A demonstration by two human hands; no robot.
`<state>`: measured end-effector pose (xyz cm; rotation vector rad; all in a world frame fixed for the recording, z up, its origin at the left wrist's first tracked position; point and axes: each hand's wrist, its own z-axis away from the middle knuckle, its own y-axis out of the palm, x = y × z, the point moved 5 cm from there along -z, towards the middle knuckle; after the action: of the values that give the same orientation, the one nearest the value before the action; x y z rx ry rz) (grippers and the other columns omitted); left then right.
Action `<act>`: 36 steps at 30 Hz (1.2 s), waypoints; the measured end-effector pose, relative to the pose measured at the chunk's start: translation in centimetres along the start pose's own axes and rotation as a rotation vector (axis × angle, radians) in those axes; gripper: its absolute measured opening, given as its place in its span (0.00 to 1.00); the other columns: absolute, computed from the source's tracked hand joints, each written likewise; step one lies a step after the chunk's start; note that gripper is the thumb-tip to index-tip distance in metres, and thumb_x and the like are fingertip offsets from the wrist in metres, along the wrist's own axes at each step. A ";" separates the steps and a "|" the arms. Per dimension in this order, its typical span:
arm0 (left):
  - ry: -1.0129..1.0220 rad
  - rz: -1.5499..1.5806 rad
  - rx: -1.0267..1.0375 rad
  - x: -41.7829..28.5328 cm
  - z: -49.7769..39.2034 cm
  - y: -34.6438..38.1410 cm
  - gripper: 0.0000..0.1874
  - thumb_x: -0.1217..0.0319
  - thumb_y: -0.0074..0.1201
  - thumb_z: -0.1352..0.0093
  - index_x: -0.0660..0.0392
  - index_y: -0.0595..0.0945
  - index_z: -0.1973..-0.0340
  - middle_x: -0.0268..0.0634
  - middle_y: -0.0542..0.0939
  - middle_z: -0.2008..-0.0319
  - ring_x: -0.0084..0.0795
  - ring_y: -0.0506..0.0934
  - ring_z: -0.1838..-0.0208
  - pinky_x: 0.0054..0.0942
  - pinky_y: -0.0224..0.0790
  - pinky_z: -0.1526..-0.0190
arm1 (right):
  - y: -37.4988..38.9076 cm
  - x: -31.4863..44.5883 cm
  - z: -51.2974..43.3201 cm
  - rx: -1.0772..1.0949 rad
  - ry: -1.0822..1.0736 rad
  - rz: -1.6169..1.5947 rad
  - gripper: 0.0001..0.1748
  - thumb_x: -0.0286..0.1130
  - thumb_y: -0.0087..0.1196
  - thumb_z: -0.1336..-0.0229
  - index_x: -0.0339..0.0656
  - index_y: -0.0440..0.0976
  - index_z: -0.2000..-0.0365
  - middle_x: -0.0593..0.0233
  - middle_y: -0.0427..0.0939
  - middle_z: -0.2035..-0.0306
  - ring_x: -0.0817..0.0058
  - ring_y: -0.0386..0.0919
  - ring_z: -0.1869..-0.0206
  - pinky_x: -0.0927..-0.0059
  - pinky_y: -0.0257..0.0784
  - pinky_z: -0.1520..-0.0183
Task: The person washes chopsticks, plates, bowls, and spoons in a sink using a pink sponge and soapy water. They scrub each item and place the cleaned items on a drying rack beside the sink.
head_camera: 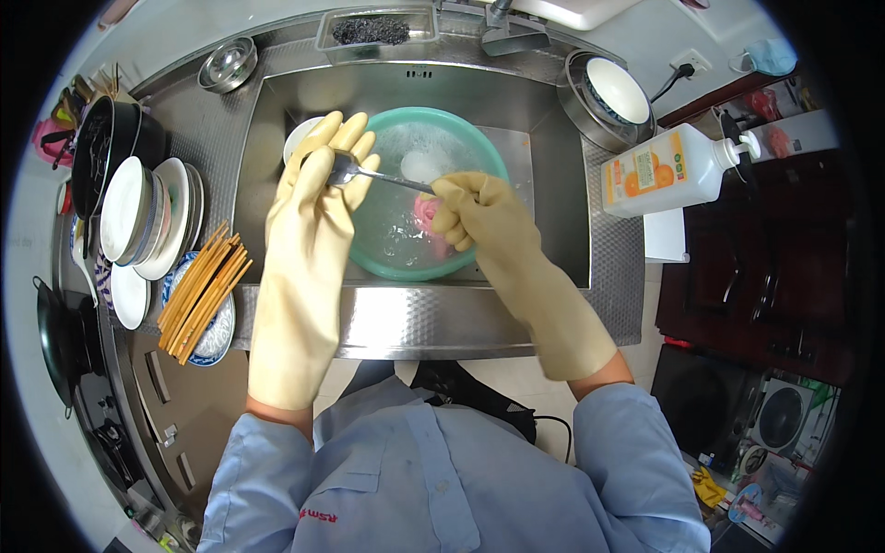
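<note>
My left hand (304, 214), in a cream rubber glove, is turned palm up over the left side of a green plastic basin (494, 148). Its thumb lies against the bowl of a metal spoon (390, 179), holding it at the fingers. My right hand (477, 211), gloved the same way, is closed around the end of the spoon's handle. Beside its fingers shows a pink scrubbing cloth (426, 213); whether it is held or in the water I cannot tell. Soapy water fills the basin, with a whitish round shape (422, 166) in it. A white bowl (299, 142) is partly hidden behind my left hand.
The basin stands in a steel sink (560, 207). Left are stacked dishes (124, 211), chopsticks (204, 294) across a blue-patterned plate (220, 332), and a black pot (104, 152). Right are a pump bottle (657, 173) and a bowl (617, 90) in metal basins. Behind stand a clear container (377, 31) and faucet (511, 34).
</note>
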<state>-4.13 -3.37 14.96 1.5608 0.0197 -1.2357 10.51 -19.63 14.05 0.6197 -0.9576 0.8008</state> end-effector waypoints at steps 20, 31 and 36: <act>0.071 -2.076 0.090 0.5 -1.9 -1.0 0.09 0.67 0.54 0.21 0.53 0.87 0.52 0.49 0.90 0.63 0.48 0.90 0.60 0.42 0.84 0.57 | -3.1 -8.9 -0.8 -0.031 -0.162 0.641 0.23 0.45 0.58 0.18 0.31 0.84 0.47 0.62 0.87 0.62 0.73 0.83 0.59 0.66 0.77 0.51; -0.207 -1.438 -0.113 -18.2 7.2 -3.5 0.15 0.64 0.59 0.17 0.63 0.89 0.60 0.43 0.89 0.73 0.29 0.84 0.73 0.35 0.76 0.72 | -2.7 -8.8 -0.1 -0.099 -0.168 0.880 0.17 0.35 0.55 0.22 0.29 0.75 0.65 0.40 0.71 0.69 0.55 0.65 0.71 0.55 0.69 0.61; -0.230 -0.975 -0.414 -30.9 18.5 -19.4 0.19 0.61 0.57 0.15 0.65 0.88 0.62 0.39 0.85 0.77 0.16 0.73 0.84 0.14 0.58 0.85 | -1.6 -9.4 -0.9 -0.052 -0.291 0.891 0.16 0.34 0.55 0.24 0.30 0.75 0.66 0.39 0.73 0.68 0.46 0.71 0.69 0.52 0.70 0.60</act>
<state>-41.94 8.35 25.22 1.0213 0.9187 -1.9870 9.05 -22.81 5.08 0.2386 -1.5493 1.4873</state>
